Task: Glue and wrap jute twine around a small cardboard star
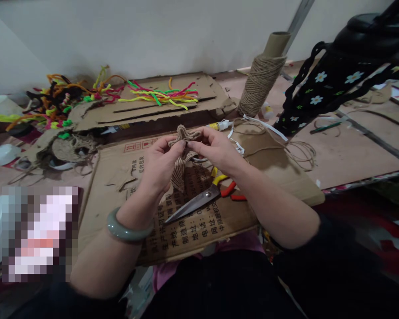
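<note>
Above a cardboard sheet, my left hand and my right hand pinch a small craft piece of coiled jute twine with several pointed lobes. Both thumbs press together at its lower middle. Below the fingers shows a striped twine-covered part; I cannot tell whether it is joined to the piece. Scissors with red and yellow handles lie open just under my hands, blades pointing to the lower left. My right hand partly hides the handles and a white strip.
The printed cardboard covers the near table. A glue tube lies behind my right hand. A tall twine cone and a black flowered bottle stand at right. Colourful pipe cleaners lie at the back; loose twine curls at right.
</note>
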